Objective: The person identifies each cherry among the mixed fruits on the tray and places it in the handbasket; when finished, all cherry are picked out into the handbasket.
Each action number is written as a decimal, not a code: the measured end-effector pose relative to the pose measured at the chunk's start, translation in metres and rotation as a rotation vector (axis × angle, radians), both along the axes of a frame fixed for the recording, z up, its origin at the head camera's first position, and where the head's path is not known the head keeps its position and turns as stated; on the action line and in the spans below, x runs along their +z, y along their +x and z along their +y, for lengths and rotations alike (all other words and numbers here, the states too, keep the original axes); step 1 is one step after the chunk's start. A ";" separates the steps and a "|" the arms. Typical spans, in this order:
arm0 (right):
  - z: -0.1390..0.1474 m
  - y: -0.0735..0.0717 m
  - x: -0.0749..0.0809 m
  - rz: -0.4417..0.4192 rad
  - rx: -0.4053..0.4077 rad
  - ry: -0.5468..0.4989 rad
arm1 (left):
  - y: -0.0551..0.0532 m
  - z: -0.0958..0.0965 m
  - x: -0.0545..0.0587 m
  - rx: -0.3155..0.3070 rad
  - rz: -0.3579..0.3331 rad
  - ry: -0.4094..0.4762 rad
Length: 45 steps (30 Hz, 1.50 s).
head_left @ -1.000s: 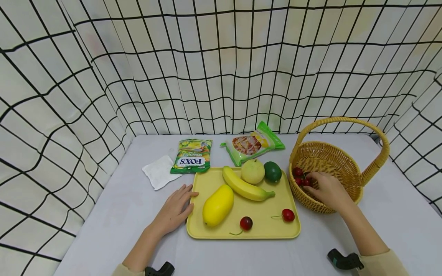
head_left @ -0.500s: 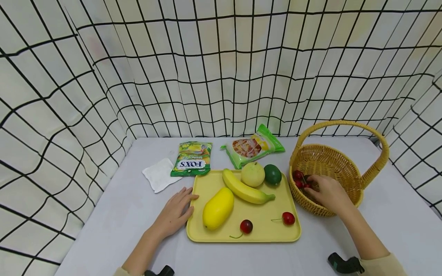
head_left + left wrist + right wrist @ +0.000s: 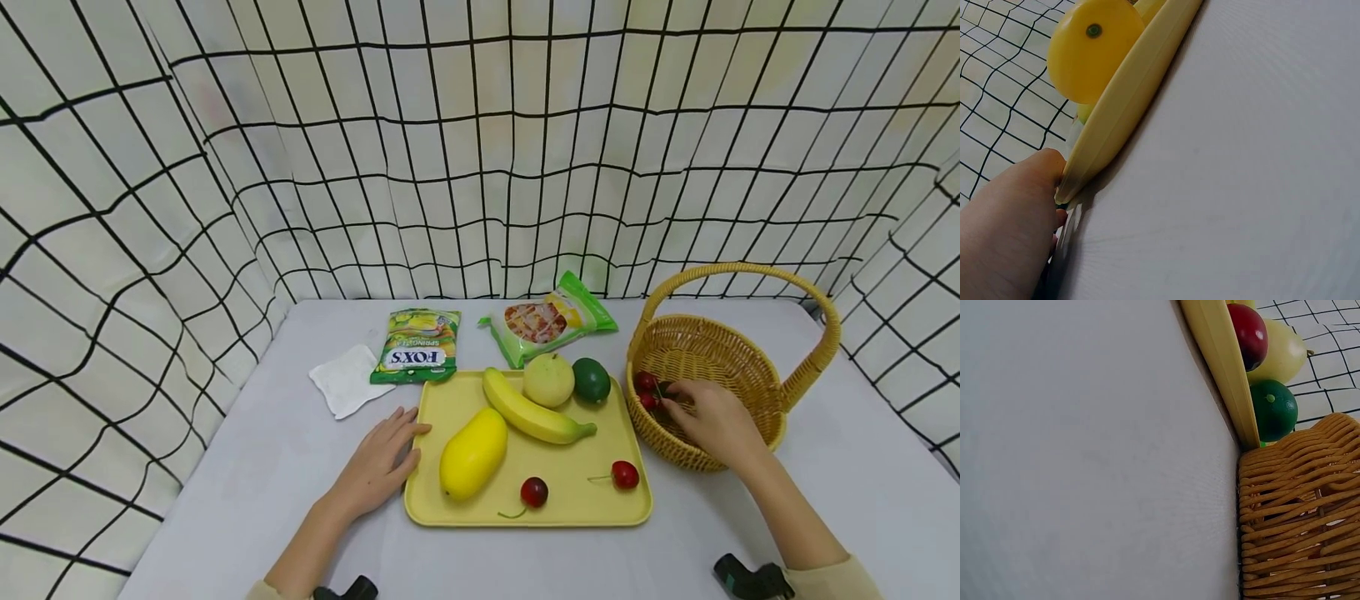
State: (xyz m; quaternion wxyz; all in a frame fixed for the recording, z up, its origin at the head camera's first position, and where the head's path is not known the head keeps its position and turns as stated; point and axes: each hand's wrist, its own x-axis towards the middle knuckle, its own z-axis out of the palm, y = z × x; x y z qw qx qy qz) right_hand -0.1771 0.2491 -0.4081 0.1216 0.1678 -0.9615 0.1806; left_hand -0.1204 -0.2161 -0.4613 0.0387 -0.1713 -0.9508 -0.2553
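My left hand [image 3: 378,467] lies with fingers extended at the left edge of a yellow tray [image 3: 577,508], fingertips over its rim. On the tray are a yellow mango [image 3: 474,454], a banana [image 3: 536,410], a pale green round fruit [image 3: 549,380], a dark green lime-like fruit [image 3: 592,381] and two cherries [image 3: 534,492] with stems. My right hand [image 3: 712,421] reaches into a wicker basket [image 3: 738,358], fingers bent beside red cherries [image 3: 645,382] at its left wall. I cannot tell whether its fingertips hold a cherry. The basket's woven side [image 3: 1304,519] hides this hand in the right wrist view.
Behind the tray lie a green FOX'S candy bag [image 3: 417,346] and a green snack packet [image 3: 551,321]. A white tissue [image 3: 347,379] is left of the candy bag. The basket handle [image 3: 738,268] arches high. Black netting [image 3: 480,167] over white cloth surrounds the table's back and sides.
The head view has tilted up slightly, so everything sits a little lower. Inside the basket, the cherry by my right fingertips has become less visible. My left hand stays at the tray edge.
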 end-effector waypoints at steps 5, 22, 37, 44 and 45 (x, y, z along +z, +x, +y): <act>0.000 0.003 0.000 0.120 -0.014 -0.016 | -0.001 0.001 -0.001 -0.003 0.010 0.004; -0.020 0.032 0.017 0.236 -0.015 -0.102 | -0.002 -0.001 -0.002 -0.021 0.013 -0.001; -0.037 0.054 0.020 0.296 0.105 -0.116 | -0.003 0.000 -0.001 -0.019 0.010 0.002; -0.044 0.063 0.015 0.251 0.170 -0.090 | -0.003 0.000 -0.001 -0.015 0.002 0.001; -0.045 0.064 0.013 0.243 0.184 -0.088 | -0.002 0.000 -0.001 -0.013 0.002 -0.002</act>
